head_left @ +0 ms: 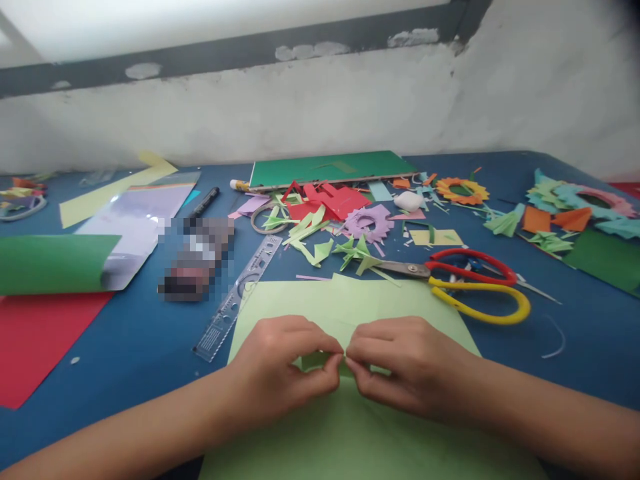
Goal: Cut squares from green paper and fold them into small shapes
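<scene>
A large light green paper sheet (380, 433) lies on the blue table in front of me. Over its middle, my left hand (295, 363) and my right hand (407, 363) almost meet, fingertips side by side. Each hand pinches thumb against forefinger. Whatever lies between the fingertips is too small to make out; it may be part of the green paper. Beyond my right hand are scissors (475, 285) with one red and one yellow handle. A clear ruler (237, 300) slants at the sheet's upper left, partly beside it.
Paper scraps (313, 230) and a purple paper ring (369, 223) lie behind the sheet. Further back is a green board (330, 169). At left are a black marker (204, 203), a rolled green sheet (55, 263) and red paper (45, 340). Colored rings (585, 200) lie at right.
</scene>
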`<action>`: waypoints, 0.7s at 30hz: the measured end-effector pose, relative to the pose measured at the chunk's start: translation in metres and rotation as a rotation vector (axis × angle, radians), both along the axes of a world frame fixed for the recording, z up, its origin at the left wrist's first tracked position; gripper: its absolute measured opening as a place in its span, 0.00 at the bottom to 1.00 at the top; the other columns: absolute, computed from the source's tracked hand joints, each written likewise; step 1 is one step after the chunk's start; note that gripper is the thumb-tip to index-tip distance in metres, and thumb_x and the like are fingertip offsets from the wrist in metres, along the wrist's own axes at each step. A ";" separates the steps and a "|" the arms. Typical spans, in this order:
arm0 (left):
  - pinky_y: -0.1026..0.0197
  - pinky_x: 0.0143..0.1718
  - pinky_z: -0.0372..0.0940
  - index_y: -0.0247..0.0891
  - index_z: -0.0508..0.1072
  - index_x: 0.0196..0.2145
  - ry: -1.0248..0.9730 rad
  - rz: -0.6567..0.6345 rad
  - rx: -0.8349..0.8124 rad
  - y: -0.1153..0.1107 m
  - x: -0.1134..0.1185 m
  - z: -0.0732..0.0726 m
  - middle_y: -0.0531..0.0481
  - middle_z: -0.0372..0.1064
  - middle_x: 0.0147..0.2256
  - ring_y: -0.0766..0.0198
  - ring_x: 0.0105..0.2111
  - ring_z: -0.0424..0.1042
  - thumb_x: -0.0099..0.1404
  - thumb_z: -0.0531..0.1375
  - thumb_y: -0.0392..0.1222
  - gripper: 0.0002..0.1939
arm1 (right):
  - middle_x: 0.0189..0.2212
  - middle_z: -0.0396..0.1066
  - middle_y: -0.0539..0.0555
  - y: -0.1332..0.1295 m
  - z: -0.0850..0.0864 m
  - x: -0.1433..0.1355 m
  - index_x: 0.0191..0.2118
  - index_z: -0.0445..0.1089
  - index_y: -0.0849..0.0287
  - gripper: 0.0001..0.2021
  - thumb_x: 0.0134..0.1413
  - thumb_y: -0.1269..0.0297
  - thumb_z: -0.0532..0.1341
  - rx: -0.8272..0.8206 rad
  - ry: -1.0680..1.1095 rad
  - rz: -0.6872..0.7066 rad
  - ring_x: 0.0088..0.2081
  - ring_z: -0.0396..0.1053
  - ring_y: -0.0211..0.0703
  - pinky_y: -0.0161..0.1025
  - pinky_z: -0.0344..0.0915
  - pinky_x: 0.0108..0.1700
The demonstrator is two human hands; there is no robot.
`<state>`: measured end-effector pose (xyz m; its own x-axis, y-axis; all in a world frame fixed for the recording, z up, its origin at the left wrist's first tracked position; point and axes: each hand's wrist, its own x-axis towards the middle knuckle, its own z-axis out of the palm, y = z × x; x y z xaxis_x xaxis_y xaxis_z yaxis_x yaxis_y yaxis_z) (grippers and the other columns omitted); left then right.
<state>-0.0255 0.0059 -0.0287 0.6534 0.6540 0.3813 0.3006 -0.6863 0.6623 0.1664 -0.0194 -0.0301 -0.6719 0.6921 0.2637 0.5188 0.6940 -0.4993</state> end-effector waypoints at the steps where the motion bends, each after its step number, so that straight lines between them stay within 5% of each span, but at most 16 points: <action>1: 0.69 0.24 0.62 0.33 0.74 0.26 0.006 -0.009 0.032 0.000 0.000 0.000 0.50 0.71 0.21 0.68 0.21 0.69 0.55 0.58 0.30 0.05 | 0.20 0.64 0.51 0.000 0.001 0.000 0.25 0.66 0.59 0.13 0.57 0.71 0.49 0.012 -0.012 -0.001 0.22 0.59 0.36 0.33 0.52 0.24; 7: 0.69 0.27 0.63 0.34 0.73 0.25 0.019 0.058 0.121 0.018 -0.008 0.008 0.51 0.71 0.22 0.69 0.22 0.69 0.54 0.58 0.29 0.05 | 0.19 0.61 0.48 0.005 0.009 0.003 0.23 0.64 0.59 0.11 0.53 0.73 0.52 0.009 0.113 -0.083 0.21 0.56 0.34 0.32 0.52 0.24; 12: 0.70 0.27 0.65 0.34 0.73 0.26 0.034 0.222 0.021 0.030 -0.016 0.016 0.51 0.72 0.24 0.69 0.23 0.69 0.56 0.57 0.32 0.05 | 0.18 0.61 0.47 0.010 0.015 0.006 0.22 0.63 0.59 0.10 0.52 0.72 0.53 -0.120 0.222 -0.170 0.20 0.58 0.31 0.29 0.54 0.24; 17: 0.71 0.27 0.65 0.35 0.75 0.30 0.033 0.037 -0.099 0.017 -0.010 0.016 0.52 0.74 0.26 0.69 0.24 0.71 0.56 0.60 0.33 0.04 | 0.20 0.63 0.47 0.009 0.012 0.005 0.26 0.65 0.59 0.07 0.53 0.71 0.53 -0.147 0.195 -0.166 0.22 0.60 0.32 0.29 0.56 0.25; 21: 0.72 0.23 0.63 0.35 0.75 0.25 0.026 0.028 -0.106 0.005 -0.001 0.010 0.53 0.72 0.21 0.71 0.19 0.69 0.57 0.60 0.32 0.05 | 0.23 0.67 0.51 0.006 0.007 0.001 0.29 0.66 0.59 0.07 0.53 0.73 0.52 0.003 0.169 -0.132 0.25 0.63 0.36 0.32 0.59 0.28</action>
